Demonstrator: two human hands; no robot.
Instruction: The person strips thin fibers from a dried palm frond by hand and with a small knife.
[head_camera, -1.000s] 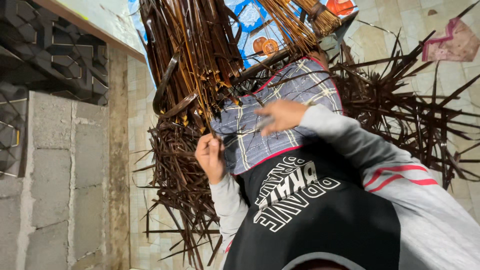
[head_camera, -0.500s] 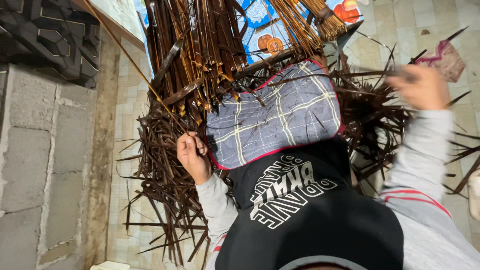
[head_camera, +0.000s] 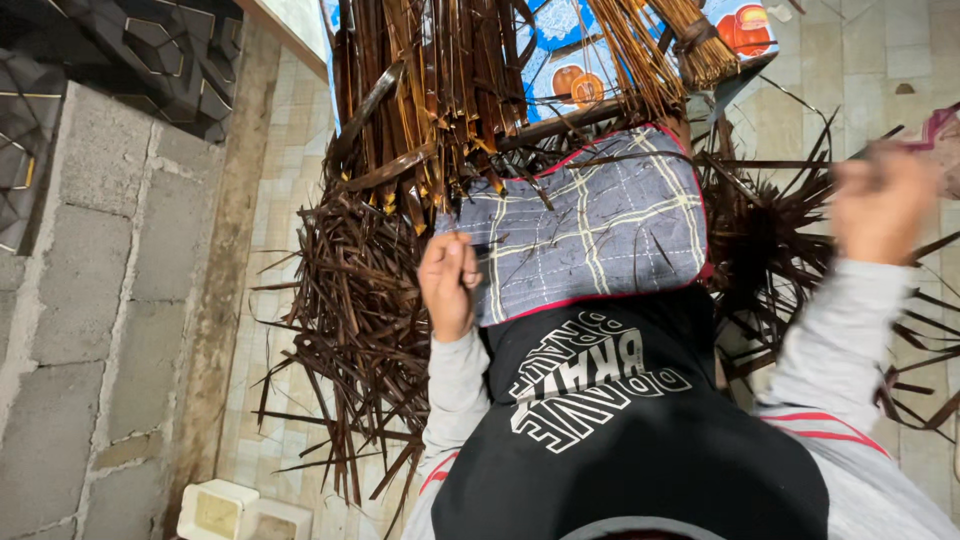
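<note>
My left hand (head_camera: 448, 285) is a closed fist at the left edge of a grey checked cloth (head_camera: 590, 230) with a red border on my lap. It seems to pinch a thin leaf strip just under the lower ends of a hanging bundle of brown dried leaf strips (head_camera: 430, 90). My right hand (head_camera: 885, 205) is blurred and raised out to the right above a scattered pile of dark strips (head_camera: 770, 240). Its fingers are closed on something thin and dark that I cannot make out clearly.
A second heap of dark strips (head_camera: 350, 300) lies on the tiled floor to my left. Beyond it stands a grey block wall (head_camera: 90, 300). A tied bunch of thin sticks (head_camera: 690, 40) rests on a blue patterned mat (head_camera: 560, 40). A white plastic container (head_camera: 215, 510) sits bottom left.
My right hand swung from over the cloth out to the right. The long thin rib that rose from my left fist half a second ago no longer shows, and that fist has shifted right.
</note>
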